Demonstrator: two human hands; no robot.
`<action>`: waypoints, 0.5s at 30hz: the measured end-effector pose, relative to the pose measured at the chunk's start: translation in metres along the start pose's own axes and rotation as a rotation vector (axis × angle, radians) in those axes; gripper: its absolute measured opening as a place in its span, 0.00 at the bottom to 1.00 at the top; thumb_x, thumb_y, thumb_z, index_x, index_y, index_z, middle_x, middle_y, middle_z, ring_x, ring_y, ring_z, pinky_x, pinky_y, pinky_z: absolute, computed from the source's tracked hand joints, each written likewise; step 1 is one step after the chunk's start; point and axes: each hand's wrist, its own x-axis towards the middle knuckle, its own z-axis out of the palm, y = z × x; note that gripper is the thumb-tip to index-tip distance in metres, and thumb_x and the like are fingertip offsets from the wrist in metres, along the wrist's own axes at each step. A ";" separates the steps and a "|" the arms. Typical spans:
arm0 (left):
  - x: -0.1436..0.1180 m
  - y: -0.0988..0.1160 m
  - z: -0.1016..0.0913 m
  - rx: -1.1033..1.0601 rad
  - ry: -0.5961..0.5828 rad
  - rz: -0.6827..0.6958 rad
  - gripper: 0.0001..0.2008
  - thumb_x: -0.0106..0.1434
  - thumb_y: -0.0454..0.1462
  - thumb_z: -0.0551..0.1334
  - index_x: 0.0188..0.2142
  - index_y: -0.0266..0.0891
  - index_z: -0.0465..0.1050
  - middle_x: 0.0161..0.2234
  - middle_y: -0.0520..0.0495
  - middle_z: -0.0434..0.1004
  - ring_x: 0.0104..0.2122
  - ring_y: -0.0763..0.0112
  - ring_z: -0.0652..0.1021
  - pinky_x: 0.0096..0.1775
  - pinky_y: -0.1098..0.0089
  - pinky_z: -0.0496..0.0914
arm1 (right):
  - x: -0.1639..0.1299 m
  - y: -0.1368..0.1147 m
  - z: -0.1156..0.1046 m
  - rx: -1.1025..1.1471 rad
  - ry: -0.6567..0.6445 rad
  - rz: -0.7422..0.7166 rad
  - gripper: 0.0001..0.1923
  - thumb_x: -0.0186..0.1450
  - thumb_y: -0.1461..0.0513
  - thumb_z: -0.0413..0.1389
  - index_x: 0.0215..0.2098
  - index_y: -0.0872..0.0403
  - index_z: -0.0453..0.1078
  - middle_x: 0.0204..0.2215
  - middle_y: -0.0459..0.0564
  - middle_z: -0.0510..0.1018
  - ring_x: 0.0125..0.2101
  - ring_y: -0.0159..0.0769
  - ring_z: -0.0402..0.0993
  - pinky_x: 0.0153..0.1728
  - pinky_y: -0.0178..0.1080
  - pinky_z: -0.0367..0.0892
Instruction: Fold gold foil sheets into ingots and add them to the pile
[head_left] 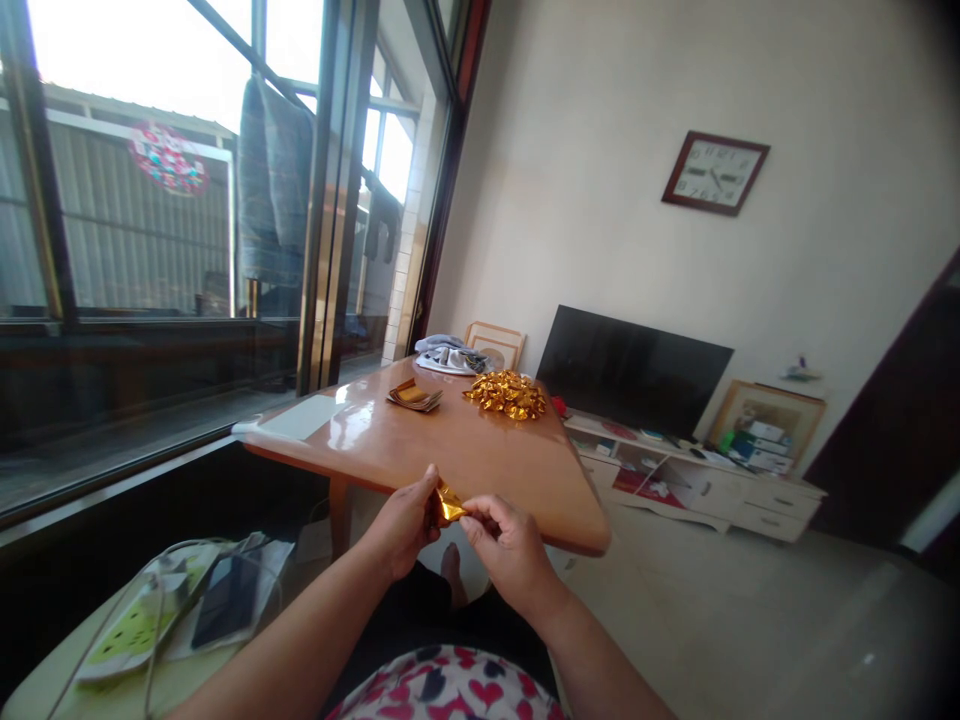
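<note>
Just in front of the table's near edge, my left hand [409, 520] grips a piece of shiny gold foil paper [450, 503]. The fingers of my right hand [506, 545] pinch the other end of the same foil. It looks partly folded, and its full shape is hidden by my fingers. Beyond my hands on the brown table [465, 455] lies a heap of folded gold foil pieces [506, 394]. To the left of that heap is a small stack of flat gold-brown sheets [415, 396].
Folded cloth [450, 355] and a white sheet [300, 416] lie on the table. At my lower left, a padded surface holds a phone [225, 598] and a green power strip [135, 625] with cables. A television [634, 370] stands on a white cabinet [705, 490] at the right.
</note>
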 end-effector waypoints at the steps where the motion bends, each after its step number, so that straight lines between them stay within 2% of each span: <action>1: -0.001 0.000 0.001 0.005 0.000 0.010 0.26 0.60 0.59 0.66 0.36 0.37 0.73 0.26 0.51 0.72 0.23 0.74 0.70 0.23 0.76 0.60 | 0.000 -0.002 0.000 -0.041 0.003 -0.025 0.06 0.68 0.63 0.59 0.41 0.50 0.78 0.33 0.46 0.79 0.33 0.35 0.75 0.36 0.35 0.68; 4: -0.004 0.003 0.003 -0.005 -0.022 0.030 0.24 0.62 0.58 0.65 0.38 0.38 0.73 0.28 0.49 0.75 0.25 0.72 0.74 0.25 0.74 0.66 | -0.002 -0.007 0.001 -0.136 -0.014 -0.095 0.05 0.67 0.65 0.60 0.40 0.50 0.76 0.32 0.46 0.79 0.33 0.36 0.75 0.36 0.35 0.68; 8: -0.012 0.009 0.010 -0.104 -0.114 0.035 0.20 0.68 0.53 0.62 0.40 0.37 0.73 0.36 0.41 0.81 0.34 0.63 0.81 0.35 0.67 0.75 | -0.004 -0.010 0.004 -0.255 0.004 -0.189 0.04 0.69 0.66 0.59 0.40 0.50 0.75 0.33 0.47 0.80 0.34 0.37 0.77 0.38 0.36 0.68; 15: -0.020 0.013 0.019 -0.167 -0.105 0.002 0.20 0.71 0.52 0.58 0.42 0.35 0.75 0.37 0.37 0.83 0.34 0.62 0.83 0.34 0.66 0.77 | -0.006 -0.005 0.008 -0.371 0.084 -0.296 0.06 0.73 0.63 0.54 0.42 0.50 0.74 0.35 0.51 0.81 0.37 0.40 0.79 0.40 0.38 0.68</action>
